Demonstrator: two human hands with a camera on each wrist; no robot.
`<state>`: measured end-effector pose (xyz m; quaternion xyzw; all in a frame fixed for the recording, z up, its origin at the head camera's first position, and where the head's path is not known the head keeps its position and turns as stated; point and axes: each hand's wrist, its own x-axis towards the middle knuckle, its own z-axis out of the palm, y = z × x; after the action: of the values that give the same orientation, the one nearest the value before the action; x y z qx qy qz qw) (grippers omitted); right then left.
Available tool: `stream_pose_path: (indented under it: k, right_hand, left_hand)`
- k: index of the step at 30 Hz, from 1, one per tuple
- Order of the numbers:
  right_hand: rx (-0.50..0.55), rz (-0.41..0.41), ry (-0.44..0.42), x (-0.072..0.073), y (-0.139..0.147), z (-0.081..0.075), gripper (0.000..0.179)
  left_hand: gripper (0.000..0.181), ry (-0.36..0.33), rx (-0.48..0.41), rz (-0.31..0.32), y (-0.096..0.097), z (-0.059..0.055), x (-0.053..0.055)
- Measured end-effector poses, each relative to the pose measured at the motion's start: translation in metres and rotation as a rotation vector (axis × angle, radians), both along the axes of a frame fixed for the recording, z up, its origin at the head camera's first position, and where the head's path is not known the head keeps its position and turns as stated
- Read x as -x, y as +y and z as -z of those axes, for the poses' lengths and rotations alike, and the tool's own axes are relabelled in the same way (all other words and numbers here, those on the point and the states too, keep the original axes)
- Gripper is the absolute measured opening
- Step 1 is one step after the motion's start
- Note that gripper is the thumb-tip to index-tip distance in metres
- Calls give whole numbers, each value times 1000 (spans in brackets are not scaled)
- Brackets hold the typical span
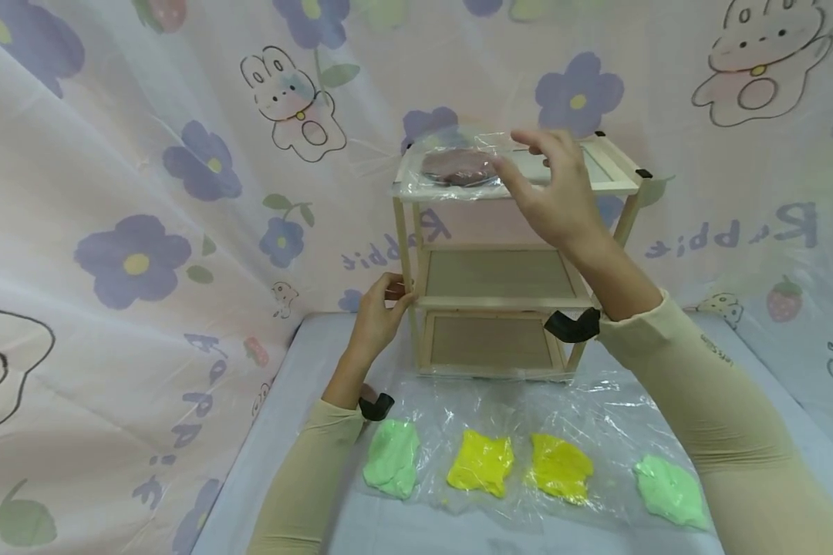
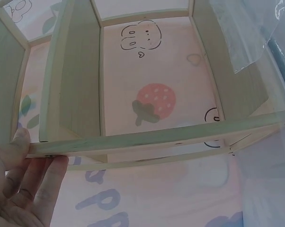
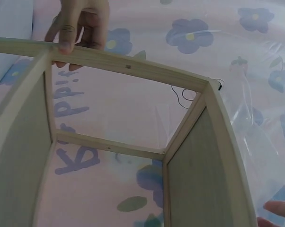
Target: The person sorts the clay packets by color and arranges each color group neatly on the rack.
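Observation:
A small three-tier wooden shelf (image 1: 503, 302) stands upright in the head view. My left hand (image 1: 378, 320) grips its left front post at the middle tier; the left wrist view shows the thumb on one side of the post (image 2: 133, 139) and the fingers on the other. My right hand (image 1: 562, 193) is raised at the top tier, thumb and fingers apart with nothing between them. Beside its fingertips, a dark brown lump (image 1: 458, 166) lies on the left part of the top under clear plastic film (image 1: 411, 185). The right hand hides part of the top.
On a clear plastic sheet (image 1: 486, 401) before the shelf lie two yellow clay pieces (image 1: 481, 464) (image 1: 561, 468), with a pale green piece (image 1: 392, 459) at left and another green piece (image 1: 669, 491) at right. A printed curtain (image 1: 222, 231) hangs behind the white table (image 1: 271, 401).

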<state>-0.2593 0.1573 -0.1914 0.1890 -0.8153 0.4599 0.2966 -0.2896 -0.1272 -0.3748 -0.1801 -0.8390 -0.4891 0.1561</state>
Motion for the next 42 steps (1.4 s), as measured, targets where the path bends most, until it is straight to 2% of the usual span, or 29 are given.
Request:
stream_pose_path:
  k: [8, 11, 15, 19, 24, 27, 34, 42]
  right_hand:
    - [55, 8, 194, -10, 20, 26, 51]
    - [33, 26, 296, -15, 31, 38, 48]
    - [61, 45, 416, -22, 47, 54, 46]
    - [117, 65, 456, -31, 57, 66, 43]
    - [158, 109, 506, -42, 66, 76, 38]
    - [198, 126, 513, -47, 72, 83, 37]
    - [244, 121, 453, -49, 86, 107, 38]
    - [221, 152, 333, -34, 110, 148, 41]
  left_hand:
    - [28, -28, -31, 14, 1, 5, 0]
    - [29, -27, -38, 12, 1, 6, -2]
    - [33, -29, -28, 10, -1, 10, -5]
    - [36, -37, -8, -2, -6, 14, -10]
    - [31, -38, 17, -11, -15, 20, -16]
    - [28, -33, 42, -13, -21, 23, -20]
    - [28, -51, 84, -37, -40, 32, -31]
    - [29, -129, 115, -57, -72, 48, -47]
